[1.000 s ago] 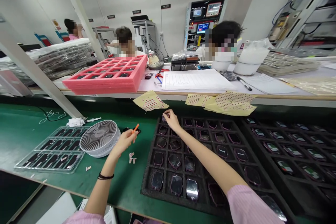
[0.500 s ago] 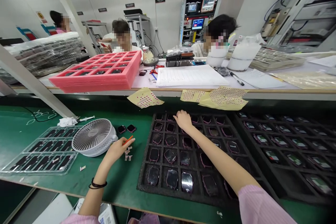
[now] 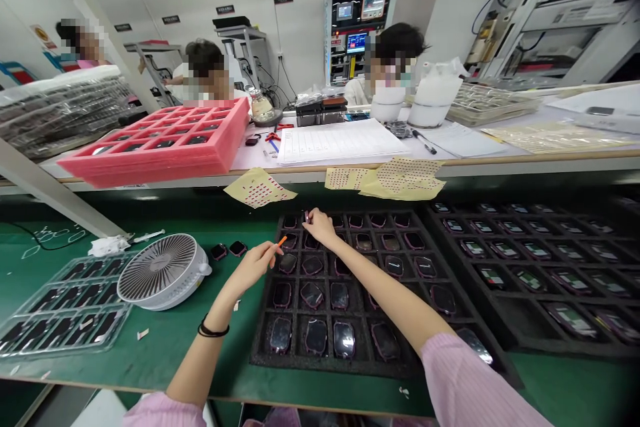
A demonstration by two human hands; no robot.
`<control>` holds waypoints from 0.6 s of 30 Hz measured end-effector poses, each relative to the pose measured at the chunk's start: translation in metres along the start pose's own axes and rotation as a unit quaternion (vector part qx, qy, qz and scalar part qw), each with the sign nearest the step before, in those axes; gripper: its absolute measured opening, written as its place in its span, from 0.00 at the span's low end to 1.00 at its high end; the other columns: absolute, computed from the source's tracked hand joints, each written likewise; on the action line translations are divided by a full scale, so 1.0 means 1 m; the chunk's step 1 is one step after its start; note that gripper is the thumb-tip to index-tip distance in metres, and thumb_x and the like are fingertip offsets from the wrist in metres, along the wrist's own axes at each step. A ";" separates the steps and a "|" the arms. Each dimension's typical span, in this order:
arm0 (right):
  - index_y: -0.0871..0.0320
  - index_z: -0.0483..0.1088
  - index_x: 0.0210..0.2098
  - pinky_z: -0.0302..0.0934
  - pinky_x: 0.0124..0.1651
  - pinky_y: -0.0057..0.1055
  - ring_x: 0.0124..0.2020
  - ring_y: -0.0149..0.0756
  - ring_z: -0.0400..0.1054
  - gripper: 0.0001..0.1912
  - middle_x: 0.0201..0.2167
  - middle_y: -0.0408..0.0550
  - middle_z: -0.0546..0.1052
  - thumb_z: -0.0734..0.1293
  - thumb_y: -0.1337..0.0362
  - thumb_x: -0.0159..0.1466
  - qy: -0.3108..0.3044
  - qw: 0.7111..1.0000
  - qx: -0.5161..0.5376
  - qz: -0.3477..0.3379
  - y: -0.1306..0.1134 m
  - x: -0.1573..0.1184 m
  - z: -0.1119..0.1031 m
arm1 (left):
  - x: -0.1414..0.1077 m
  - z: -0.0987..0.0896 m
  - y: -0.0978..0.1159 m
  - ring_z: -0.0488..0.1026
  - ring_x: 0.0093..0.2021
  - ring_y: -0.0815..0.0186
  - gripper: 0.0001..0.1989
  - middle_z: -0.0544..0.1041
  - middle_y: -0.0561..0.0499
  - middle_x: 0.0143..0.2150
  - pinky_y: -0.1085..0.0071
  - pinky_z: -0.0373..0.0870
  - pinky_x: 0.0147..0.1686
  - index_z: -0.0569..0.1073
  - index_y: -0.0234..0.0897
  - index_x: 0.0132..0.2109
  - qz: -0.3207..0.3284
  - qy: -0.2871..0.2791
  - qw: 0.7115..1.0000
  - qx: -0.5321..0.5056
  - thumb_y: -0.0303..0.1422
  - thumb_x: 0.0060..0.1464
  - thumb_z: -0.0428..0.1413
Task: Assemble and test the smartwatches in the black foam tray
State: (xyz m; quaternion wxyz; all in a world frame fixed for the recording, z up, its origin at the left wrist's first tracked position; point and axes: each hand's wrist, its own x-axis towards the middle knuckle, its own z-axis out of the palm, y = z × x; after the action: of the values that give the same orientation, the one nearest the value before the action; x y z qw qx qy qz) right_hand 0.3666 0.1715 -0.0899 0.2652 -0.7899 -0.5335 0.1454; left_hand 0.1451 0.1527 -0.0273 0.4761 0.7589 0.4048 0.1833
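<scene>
A long green surface (image 3: 150, 367) holds a big black foam tray (image 3: 320, 368) with rows of little square holes. Dark, shiny, watch-shaped pieces (image 3: 316, 336) sit in the holes. A round white fan (image 3: 160, 271) sits left of the tray, well apart from it. The left hand (image 3: 253, 265) has moved over from beside the fan and now reaches the tray's left edge. Its fingers pinch a thin orange stick (image 3: 280, 245), which points up and right over the tray. The right hand (image 3: 320, 227) has slid left to the tray's top edge, with its fingers bent down by a tiny piece (image 3: 306, 217) in a top hole. I can't tell if they grip it.
</scene>
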 end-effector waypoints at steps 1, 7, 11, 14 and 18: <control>0.60 0.64 0.46 0.54 0.47 0.39 0.44 0.46 0.68 0.14 0.38 0.54 0.75 0.63 0.65 0.61 -0.002 1.000 0.012 0.001 -0.002 0.000 0.001 | 0.001 0.003 0.003 0.52 0.16 0.74 0.20 0.63 0.57 0.20 0.77 0.47 0.16 0.72 0.36 0.34 0.005 -0.006 1.000 -0.006 0.48 0.53 0.47; 0.60 0.63 0.49 0.53 0.50 0.40 0.48 0.49 0.68 0.15 0.42 0.58 0.76 0.61 0.69 0.62 0.002 0.992 0.120 0.032 0.003 0.007 0.001 | 0.005 0.015 0.012 0.49 0.15 0.76 0.20 0.61 0.58 0.20 0.77 0.43 0.15 0.71 0.36 0.36 0.005 -0.035 0.999 -0.034 0.49 0.53 0.47; 0.58 0.67 0.42 0.54 0.50 0.39 0.50 0.48 0.66 0.11 0.43 0.56 0.75 0.65 0.70 0.59 0.020 0.969 0.238 0.058 0.004 0.012 0.001 | 0.005 0.022 0.017 0.48 0.15 0.77 0.21 0.60 0.59 0.21 0.77 0.43 0.14 0.71 0.35 0.36 -0.005 -0.049 0.998 -0.047 0.50 0.53 0.47; 0.56 0.68 0.38 0.60 0.42 0.33 0.42 0.41 0.69 0.09 0.39 0.50 0.74 0.66 0.70 0.57 0.019 0.932 0.356 0.062 0.007 0.010 -0.005 | 0.004 0.023 0.018 0.47 0.14 0.78 0.22 0.59 0.59 0.21 0.78 0.42 0.14 0.71 0.35 0.36 -0.012 -0.048 0.997 -0.057 0.51 0.52 0.47; 0.57 0.67 0.38 0.57 0.26 0.26 0.26 0.30 0.66 0.06 0.31 0.46 0.73 0.64 0.63 0.60 -0.023 0.854 0.516 0.068 0.025 -0.012 -0.026 | 0.008 0.024 0.014 0.47 0.14 0.78 0.23 0.59 0.59 0.20 0.78 0.41 0.14 0.70 0.34 0.36 -0.024 -0.041 0.996 -0.080 0.52 0.51 0.49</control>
State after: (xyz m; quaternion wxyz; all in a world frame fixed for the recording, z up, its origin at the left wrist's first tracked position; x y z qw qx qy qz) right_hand 0.3946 0.1466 -0.0831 0.6116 -0.5703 -0.3329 0.4356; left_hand 0.1717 0.1424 -0.0275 0.5556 0.7154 0.3872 0.1718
